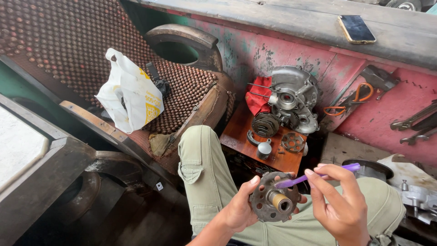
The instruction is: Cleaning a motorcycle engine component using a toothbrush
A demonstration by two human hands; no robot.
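A beaded seat cover point(68, 50) filled the upper left of the frame, with a white plastic bag point(129, 93) lying on it. Right of centre, a grey engine casing point(293, 98) stood on a small wooden board point(243, 136) beside a red rag point(258, 98). At the bottom centre, the left hand point(239, 209) curled its fingers around a round perforated metal hub point(273, 202). The right hand point(341, 205) pinched a purple toothbrush point(314, 175) between thumb and fingertips, bristles touching the hub's rim.

Soft even daylight, sharp, wide-angle edges.
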